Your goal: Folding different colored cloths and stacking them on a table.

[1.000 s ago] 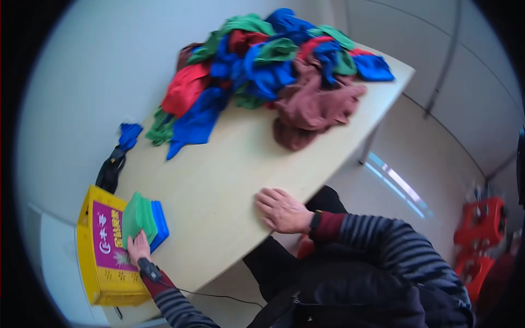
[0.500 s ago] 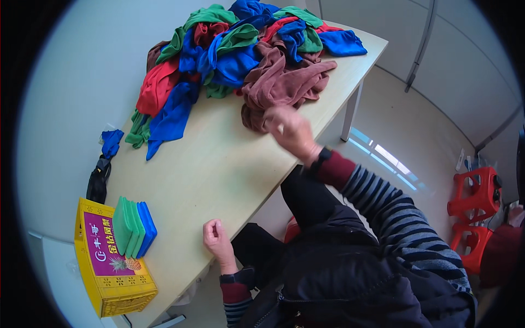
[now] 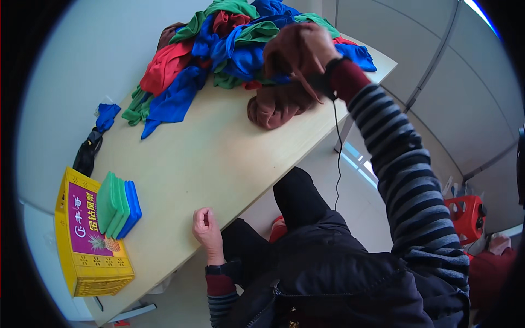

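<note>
While our right hand (image 3: 321, 45) grasps a brown fabric cloth (image 3: 281, 52) above the pale table (image 3: 191, 164), its narrow tail (image 3: 309, 87) points down toward us, long axis unclear in folds; it hangs left of and below those fingers (image 3: 309, 39), our left hand (image 3: 208, 229) loosely curled

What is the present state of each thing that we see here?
Right hand: closed on brown cloth.
Brown cloth: bunched, held up.
Left hand: loosely curled, seemingly empty.
Cloth pile: crumpled, unfolded.
Yellow box: open or closed unclear.
Green cloths beside box: folded.
Blue cloths beside them: folded.
</note>
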`<control>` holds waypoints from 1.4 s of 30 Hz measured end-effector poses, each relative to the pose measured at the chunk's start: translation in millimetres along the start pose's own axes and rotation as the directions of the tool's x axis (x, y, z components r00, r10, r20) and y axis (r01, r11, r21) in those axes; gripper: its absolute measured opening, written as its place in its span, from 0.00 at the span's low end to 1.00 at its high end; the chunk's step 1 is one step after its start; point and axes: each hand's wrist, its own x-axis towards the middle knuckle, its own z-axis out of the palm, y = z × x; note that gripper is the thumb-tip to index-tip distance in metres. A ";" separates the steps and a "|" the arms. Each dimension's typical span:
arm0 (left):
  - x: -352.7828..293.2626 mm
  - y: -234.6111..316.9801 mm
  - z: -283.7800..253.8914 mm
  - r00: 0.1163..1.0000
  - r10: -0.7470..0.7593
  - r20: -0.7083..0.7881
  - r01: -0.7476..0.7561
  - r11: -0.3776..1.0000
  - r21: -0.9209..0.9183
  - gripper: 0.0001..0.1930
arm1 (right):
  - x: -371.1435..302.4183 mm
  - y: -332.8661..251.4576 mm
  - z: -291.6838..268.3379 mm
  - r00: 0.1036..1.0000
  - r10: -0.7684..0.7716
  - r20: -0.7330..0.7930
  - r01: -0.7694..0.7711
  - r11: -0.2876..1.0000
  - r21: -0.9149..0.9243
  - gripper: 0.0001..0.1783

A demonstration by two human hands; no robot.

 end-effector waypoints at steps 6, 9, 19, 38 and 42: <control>-4.6 -3.7 -11.4 0.999 -0.010 -0.046 0.012 0.999 0.046 0.03 | 12.6 -161.3 -16.0 0.929 -0.172 0.328 -0.167 0.596 0.786 0.12; -5.1 -5.9 -9.1 0.999 -0.032 0.000 0.032 0.999 -0.013 0.02 | -20.9 -231.8 -32.2 0.829 -0.290 0.478 -0.296 0.498 0.815 0.13; 1.2 6.3 -20.6 0.967 -0.249 -0.056 0.179 0.818 -0.547 0.33 | -111.0 -196.6 41.9 0.338 -0.485 0.807 0.324 0.865 0.384 0.22; -5.4 -5.9 -17.3 0.946 -0.326 0.004 0.284 0.819 -0.499 0.24 | -106.0 87.0 -15.2 0.858 -0.020 0.513 0.343 0.765 -0.545 0.22; -3.5 -8.6 -12.6 0.946 -0.323 0.014 0.269 0.763 -0.587 0.17 | -122.1 70.6 6.9 0.804 0.072 0.590 0.334 0.767 -0.548 0.18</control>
